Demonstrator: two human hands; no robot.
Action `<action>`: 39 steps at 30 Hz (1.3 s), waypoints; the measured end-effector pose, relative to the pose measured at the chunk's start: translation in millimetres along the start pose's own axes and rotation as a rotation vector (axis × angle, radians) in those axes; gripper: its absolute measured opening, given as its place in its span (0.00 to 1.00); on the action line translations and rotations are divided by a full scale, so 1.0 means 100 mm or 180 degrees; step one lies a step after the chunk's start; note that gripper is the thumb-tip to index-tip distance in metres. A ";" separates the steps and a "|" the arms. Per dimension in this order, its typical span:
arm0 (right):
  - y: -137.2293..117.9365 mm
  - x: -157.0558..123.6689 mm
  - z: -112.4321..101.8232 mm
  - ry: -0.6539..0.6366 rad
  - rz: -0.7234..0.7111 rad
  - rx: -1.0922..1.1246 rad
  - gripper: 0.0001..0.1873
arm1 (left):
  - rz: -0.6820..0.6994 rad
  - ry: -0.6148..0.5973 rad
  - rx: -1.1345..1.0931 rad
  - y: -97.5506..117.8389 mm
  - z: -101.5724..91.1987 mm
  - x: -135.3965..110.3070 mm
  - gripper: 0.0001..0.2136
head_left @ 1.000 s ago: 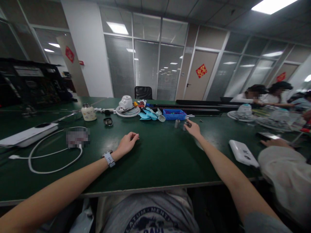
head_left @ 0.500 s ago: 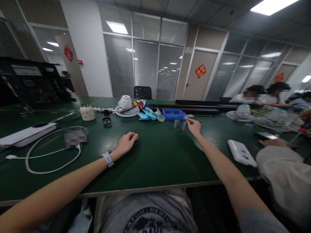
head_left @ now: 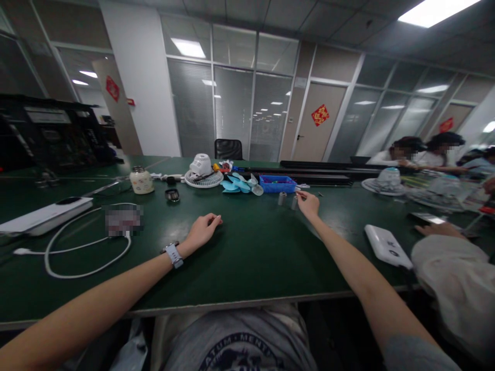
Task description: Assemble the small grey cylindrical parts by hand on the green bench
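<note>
My left hand (head_left: 203,230) rests low over the green table, fingers curled in with thumb and forefinger close together. Whether it holds anything is hidden. My right hand (head_left: 309,204) is farther out, its thumb and fingertips pinched at the top of a small grey metal cylinder (head_left: 294,202). Anything between those fingertips is too small to make out. A second grey cylinder (head_left: 282,198) stands upright just left of it. Behind them sits a blue plastic basket (head_left: 277,187) with small coloured pieces inside.
Light-blue fan blades (head_left: 238,184) and a white fan head (head_left: 201,170) lie left of the basket. A patterned jar (head_left: 141,180), a dark ring-shaped item (head_left: 172,195) and a white cable (head_left: 47,257) are leftward. At right are a white power bank (head_left: 386,246) and a neighbour's sleeve (head_left: 452,263).
The view has shifted slightly. My right hand's fingertips sit a little lower against the near cylinder's top. My left hand keeps much the same pose.
</note>
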State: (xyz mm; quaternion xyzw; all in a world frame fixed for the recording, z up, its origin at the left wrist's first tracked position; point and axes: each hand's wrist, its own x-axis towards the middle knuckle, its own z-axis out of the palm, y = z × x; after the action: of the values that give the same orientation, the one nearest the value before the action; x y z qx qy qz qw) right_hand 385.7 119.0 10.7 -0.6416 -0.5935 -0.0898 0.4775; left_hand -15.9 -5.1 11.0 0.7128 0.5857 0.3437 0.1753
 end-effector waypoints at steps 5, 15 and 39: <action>0.00 0.01 -0.02 0.0019 -0.0038 -0.0070 0.16 | -0.0014 -0.0044 -0.0011 0.01 -0.01 -0.01 0.25; -0.05 -0.05 -0.05 -0.0241 -0.0136 -0.0779 0.19 | -0.0022 -0.0056 -0.0039 0.02 -0.01 -0.02 0.24; -0.34 0.27 0.33 -0.0854 0.0928 -0.0633 0.20 | 0.0028 -0.0084 -0.0017 0.06 -0.03 -0.04 0.22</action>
State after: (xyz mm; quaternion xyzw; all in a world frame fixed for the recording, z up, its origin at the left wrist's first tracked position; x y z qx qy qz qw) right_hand 349.4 155.8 28.7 -0.7708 -0.5409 0.0083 0.3366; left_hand -13.7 -11.2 16.2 0.7193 0.5794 0.3366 0.1833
